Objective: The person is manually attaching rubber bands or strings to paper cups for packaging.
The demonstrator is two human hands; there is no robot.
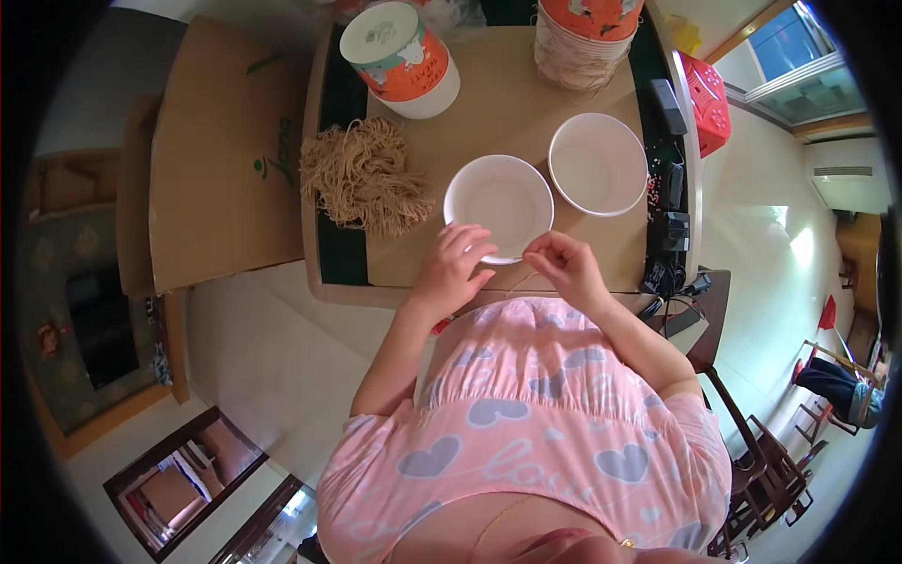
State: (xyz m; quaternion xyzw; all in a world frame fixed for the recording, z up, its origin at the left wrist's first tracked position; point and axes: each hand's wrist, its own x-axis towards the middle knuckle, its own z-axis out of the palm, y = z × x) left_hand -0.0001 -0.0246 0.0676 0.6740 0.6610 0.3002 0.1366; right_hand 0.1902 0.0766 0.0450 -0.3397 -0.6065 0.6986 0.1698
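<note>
A white paper tub (498, 202) stands near the table's front edge, its mouth facing up. My left hand (454, 268) is at its near-left rim, thumb and fingers apart, fingertips touching the rim. At the near-right rim my right hand (570, 271) is closed in a pinch, with a thin tan string (520, 284) trailing below the fingertips. Left of the tub lies a loose, tangled heap of tan string (362, 177). A second white tub (598, 164) stands close by on the right, its mouth also up.
At the back left is an orange-and-white printed tub (409, 70), upside down. Another orange tub (587, 42), wrapped with string, stands at the back right. Black power adapters (673, 230) and cables line the right edge. A cardboard box (225, 160) is left of the table; a red plastic stool (707, 103) is right.
</note>
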